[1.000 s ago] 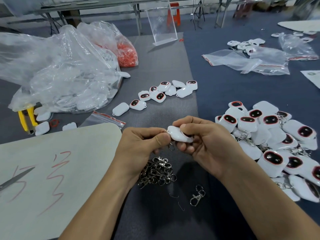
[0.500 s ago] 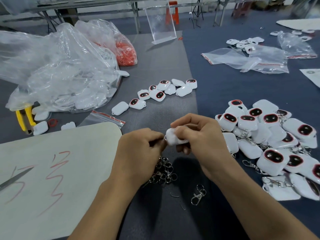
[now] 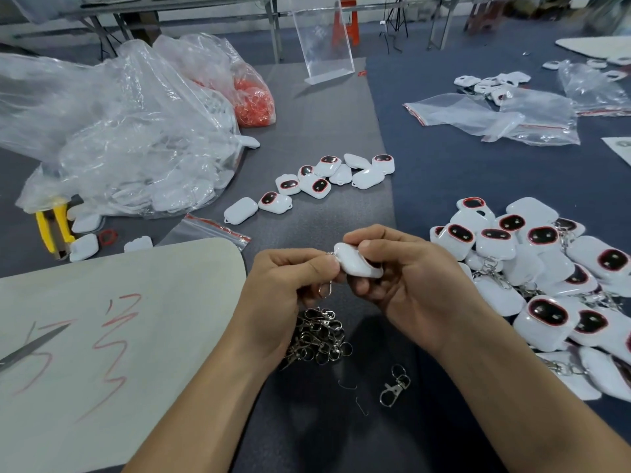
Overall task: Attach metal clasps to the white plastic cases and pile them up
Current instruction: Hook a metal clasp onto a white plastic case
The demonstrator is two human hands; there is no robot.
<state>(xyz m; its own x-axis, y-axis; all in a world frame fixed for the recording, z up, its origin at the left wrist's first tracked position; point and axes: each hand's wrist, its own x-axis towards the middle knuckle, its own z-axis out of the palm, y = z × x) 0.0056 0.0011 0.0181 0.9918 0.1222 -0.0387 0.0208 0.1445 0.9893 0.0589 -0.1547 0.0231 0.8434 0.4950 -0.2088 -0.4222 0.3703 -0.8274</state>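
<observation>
My right hand (image 3: 406, 278) grips a white plastic case (image 3: 355, 266) above the dark mat, back side up. My left hand (image 3: 283, 288) pinches a metal clasp (image 3: 326, 288) at the case's left end; its ring touches the case's loop and the hook hangs below my fingers. A heap of loose metal clasps (image 3: 317, 336) lies just under my hands, and a single clasp (image 3: 394, 387) lies nearer me. At the right sits a pile of white cases with clasps (image 3: 546, 278). A row of cases without clasps (image 3: 327, 180) lies farther back in the middle.
A big clear bag of white cases (image 3: 129, 151) and a bag of red rings (image 3: 252, 97) lie at the back left. Yellow-handled pliers (image 3: 54, 223) rest at the left edge, a pale board with red marks (image 3: 102, 353) at front left, and clear zip bags (image 3: 495, 117) at back right.
My hands turned the case and shifted it slightly right. The clasp now hangs visibly below my left fingers, at the case's left end.
</observation>
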